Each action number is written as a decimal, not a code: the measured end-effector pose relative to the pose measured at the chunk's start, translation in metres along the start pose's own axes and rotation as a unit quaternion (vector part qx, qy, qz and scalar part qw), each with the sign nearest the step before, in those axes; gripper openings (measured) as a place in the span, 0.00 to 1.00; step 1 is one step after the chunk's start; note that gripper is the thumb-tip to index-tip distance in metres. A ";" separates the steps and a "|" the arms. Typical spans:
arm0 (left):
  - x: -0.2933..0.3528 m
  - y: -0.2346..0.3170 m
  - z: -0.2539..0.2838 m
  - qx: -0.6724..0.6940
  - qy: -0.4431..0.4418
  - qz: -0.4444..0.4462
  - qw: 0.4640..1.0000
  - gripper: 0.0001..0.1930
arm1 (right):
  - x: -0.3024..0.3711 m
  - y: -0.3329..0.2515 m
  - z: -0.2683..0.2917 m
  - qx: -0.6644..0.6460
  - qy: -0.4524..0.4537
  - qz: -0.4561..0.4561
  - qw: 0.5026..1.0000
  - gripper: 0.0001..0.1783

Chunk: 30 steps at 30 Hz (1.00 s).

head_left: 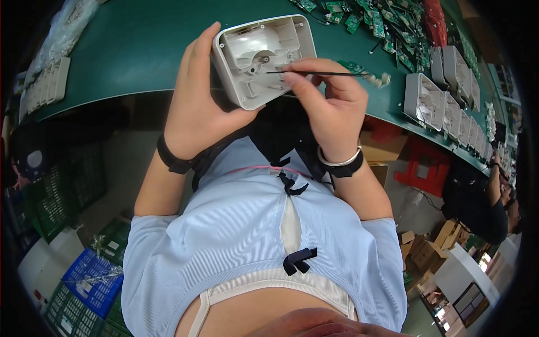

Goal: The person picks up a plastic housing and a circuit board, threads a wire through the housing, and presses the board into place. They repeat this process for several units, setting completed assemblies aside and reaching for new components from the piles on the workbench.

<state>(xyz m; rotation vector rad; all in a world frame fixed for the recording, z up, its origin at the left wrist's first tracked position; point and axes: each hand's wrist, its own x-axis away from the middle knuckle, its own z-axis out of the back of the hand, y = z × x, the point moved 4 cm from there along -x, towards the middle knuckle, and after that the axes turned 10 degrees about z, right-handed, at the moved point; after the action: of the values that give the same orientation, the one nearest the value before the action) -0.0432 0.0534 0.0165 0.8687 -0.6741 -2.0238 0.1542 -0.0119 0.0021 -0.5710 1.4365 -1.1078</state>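
My left hand (193, 104) grips a white plastic housing (245, 92) by its left side and lower edge, tilted with its open side toward me. Inside are a round recess, screw posts and ribs. My right hand (334, 95) pinches a thin black cable (323, 73) between thumb and fingertips at the housing's right side. One end of the cable reaches over the housing's interior. Its other end runs right to pale connectors (382, 80). Next to the fingers a green circuit board (351, 66) shows in part; whether it joins the cable I cannot tell.
Loose green circuit boards (387, 25) lie heaped on the green table (140, 45) at the far right. White housings (424, 101) stand in a row along the right edge, and more housings (48, 84) at the left. Crates (92, 281) are lower left. Another person (477, 196) is at right.
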 end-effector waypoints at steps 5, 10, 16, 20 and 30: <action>0.004 0.002 -0.001 -0.021 0.015 0.013 1.000 0.56 | -0.001 -0.002 -0.016 0.016 0.017 0.063 0.998 0.10; 0.005 0.002 -0.002 -0.019 0.016 0.007 1.000 0.55 | -0.005 -0.005 -0.015 0.131 -0.031 0.153 0.979 0.11; 0.008 0.012 -0.004 -0.011 0.023 0.005 1.000 0.53 | -0.009 -0.015 -0.019 0.158 -0.080 0.193 0.965 0.11; 0.012 0.008 -0.014 0.043 0.022 0.021 0.999 0.52 | -0.005 -0.012 -0.023 0.207 -0.092 0.199 0.953 0.09; 0.011 -0.002 -0.010 0.114 -0.020 0.056 0.992 0.53 | 0.003 0.001 -0.001 0.004 0.003 0.014 1.000 0.09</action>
<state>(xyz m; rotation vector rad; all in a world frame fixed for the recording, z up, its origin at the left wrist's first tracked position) -0.0415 0.0436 0.0047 0.9012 -0.9700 -1.8934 0.1531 -0.0135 -0.0004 -0.5400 1.4414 -1.0928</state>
